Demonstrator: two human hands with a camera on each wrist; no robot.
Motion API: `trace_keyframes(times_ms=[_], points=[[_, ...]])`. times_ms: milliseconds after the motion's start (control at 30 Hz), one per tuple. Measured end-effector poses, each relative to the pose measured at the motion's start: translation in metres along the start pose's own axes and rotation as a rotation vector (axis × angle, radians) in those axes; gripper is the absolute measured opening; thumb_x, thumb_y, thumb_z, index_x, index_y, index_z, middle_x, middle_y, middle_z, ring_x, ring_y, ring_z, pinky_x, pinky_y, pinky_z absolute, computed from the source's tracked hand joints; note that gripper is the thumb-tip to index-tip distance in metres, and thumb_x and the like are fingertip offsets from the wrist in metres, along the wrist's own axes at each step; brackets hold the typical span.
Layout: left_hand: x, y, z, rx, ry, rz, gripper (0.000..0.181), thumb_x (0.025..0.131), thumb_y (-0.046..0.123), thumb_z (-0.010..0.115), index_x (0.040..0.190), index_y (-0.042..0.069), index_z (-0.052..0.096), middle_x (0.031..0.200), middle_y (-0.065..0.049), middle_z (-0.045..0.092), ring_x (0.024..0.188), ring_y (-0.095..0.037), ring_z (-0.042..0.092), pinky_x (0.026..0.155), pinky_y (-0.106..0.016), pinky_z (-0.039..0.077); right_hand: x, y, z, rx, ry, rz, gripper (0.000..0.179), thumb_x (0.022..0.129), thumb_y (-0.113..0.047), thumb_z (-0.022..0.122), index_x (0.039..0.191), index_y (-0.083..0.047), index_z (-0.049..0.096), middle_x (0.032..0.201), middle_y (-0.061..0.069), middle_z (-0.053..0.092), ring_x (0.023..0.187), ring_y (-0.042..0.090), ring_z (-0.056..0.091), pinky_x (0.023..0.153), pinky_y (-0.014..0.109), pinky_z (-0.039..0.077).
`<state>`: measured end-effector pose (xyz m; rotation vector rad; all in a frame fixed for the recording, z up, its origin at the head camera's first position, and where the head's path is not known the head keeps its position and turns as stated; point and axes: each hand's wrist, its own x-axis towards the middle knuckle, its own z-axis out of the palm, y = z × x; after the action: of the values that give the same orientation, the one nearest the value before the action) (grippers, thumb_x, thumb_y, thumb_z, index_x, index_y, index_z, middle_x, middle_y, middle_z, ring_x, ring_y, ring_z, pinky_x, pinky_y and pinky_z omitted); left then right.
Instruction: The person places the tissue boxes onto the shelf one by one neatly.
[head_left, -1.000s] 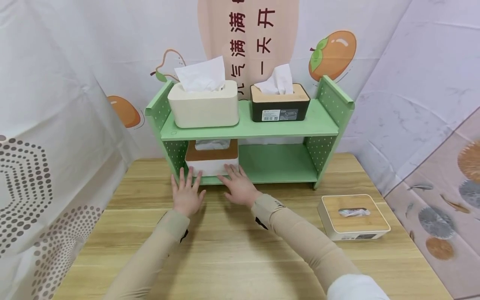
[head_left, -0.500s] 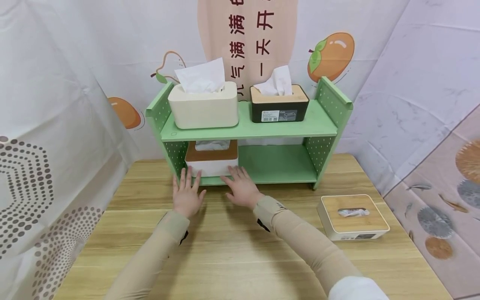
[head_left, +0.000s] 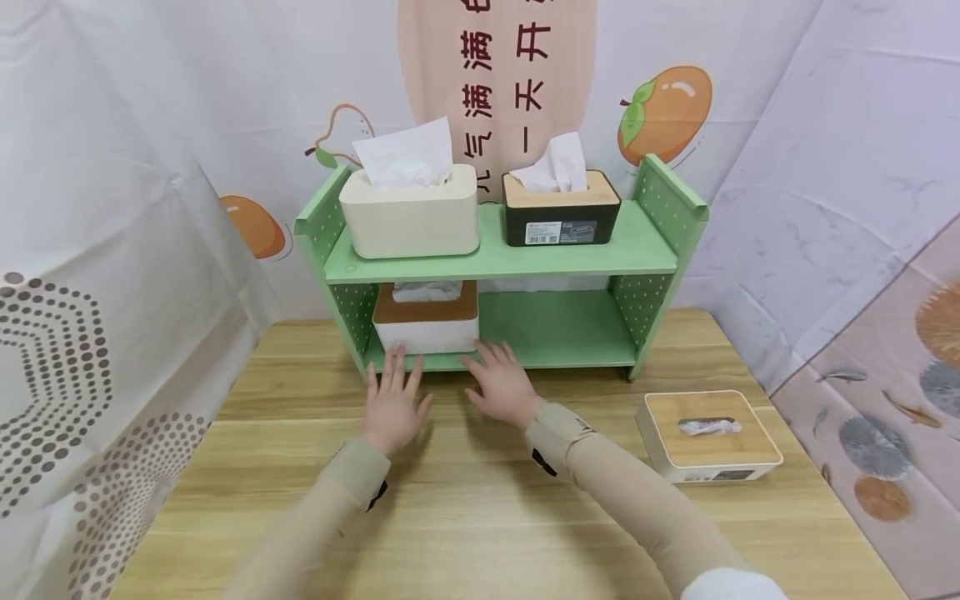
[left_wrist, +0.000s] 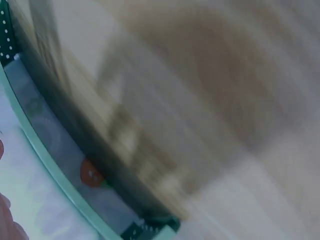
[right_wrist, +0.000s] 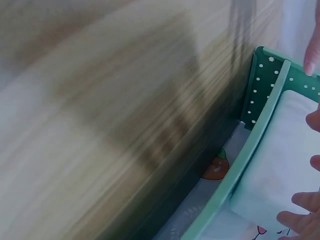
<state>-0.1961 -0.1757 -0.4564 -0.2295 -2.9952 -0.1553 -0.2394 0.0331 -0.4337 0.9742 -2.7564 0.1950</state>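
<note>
A white tissue box with a brown wooden lid (head_left: 427, 336) stands at the left of the green rack's lower shelf (head_left: 558, 325). My left hand (head_left: 393, 404) is just in front of it, fingers straight and spread. To the right, my right hand (head_left: 504, 387) has its fingers extended near the box's front right corner. Neither hand grips anything; whether fingertips touch the shelf edge is hard to tell. In the right wrist view the box's white side (right_wrist: 280, 155) shows beside several fingers (right_wrist: 305, 202). Only a few fingertips (left_wrist: 7, 220) enter the left wrist view.
On the upper shelf (head_left: 495, 262) stand a cream tissue box (head_left: 411, 223) and a black tissue box with a wooden lid (head_left: 561, 218). Another wood-topped tissue box (head_left: 708, 446) lies on the table (head_left: 480, 533) at the right. Printed cloth (head_left: 135, 167) hangs around the table.
Both hands have drawn back slightly from the box toward the person and shifted right. The box stays on the lower shelf.
</note>
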Motion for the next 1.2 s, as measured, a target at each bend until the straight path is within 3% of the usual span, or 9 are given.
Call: trace_keyframes(times_ms=[300,567,700,1033,1200], points=[[-0.016,0.028,0.012,-0.082,0.038,0.050,0.069,0.096,0.039,0.052,0.152,0.013,0.020,0.157,-0.022,0.007,0.145,-0.040,0.003,0.113,-0.061,0.004,-0.032,0.012,0.000,0.132,0.062,0.055,0.052,0.088,-0.029,0.066,0.135,-0.010,0.051,0.143,0.020,0.042,0.130,0.038,0.042,0.108,0.056,0.030],[-0.024,0.053,0.019,-0.158,0.082,0.104,0.069,0.095,0.037,0.054,0.151,0.011,0.024,0.155,-0.028,0.008,0.143,-0.046,0.004,0.112,-0.063,0.004,-0.060,0.025,0.000,0.226,0.205,0.059,0.049,0.083,-0.019,0.069,0.127,-0.003,0.055,0.134,0.026,0.049,0.122,0.043,0.048,0.104,0.061,0.032],[-0.027,0.064,0.023,-0.166,0.093,0.138,0.069,0.095,0.037,0.055,0.151,0.009,0.025,0.154,-0.030,0.011,0.142,-0.047,0.007,0.112,-0.064,0.007,-0.073,0.030,0.002,0.255,0.184,0.100,0.051,0.081,-0.019,0.071,0.126,-0.001,0.056,0.134,0.028,0.050,0.122,0.045,0.047,0.105,0.063,0.029],[-0.036,0.087,0.027,-0.219,0.014,0.169,0.068,0.096,0.039,0.050,0.150,0.006,0.024,0.153,-0.032,0.009,0.142,-0.047,0.008,0.110,-0.066,0.011,-0.104,0.041,0.009,0.303,0.139,0.165,0.053,0.081,-0.017,0.072,0.129,-0.002,0.054,0.135,0.026,0.049,0.127,0.044,0.045,0.107,0.062,0.025],[-0.037,0.097,0.031,-0.224,-0.007,0.167,0.069,0.097,0.043,0.047,0.150,0.005,0.023,0.153,-0.031,0.010,0.142,-0.047,0.012,0.110,-0.064,0.014,-0.120,0.050,0.007,0.325,0.143,0.204,0.052,0.082,-0.016,0.071,0.129,-0.002,0.054,0.136,0.029,0.046,0.123,0.047,0.046,0.101,0.062,0.035]])
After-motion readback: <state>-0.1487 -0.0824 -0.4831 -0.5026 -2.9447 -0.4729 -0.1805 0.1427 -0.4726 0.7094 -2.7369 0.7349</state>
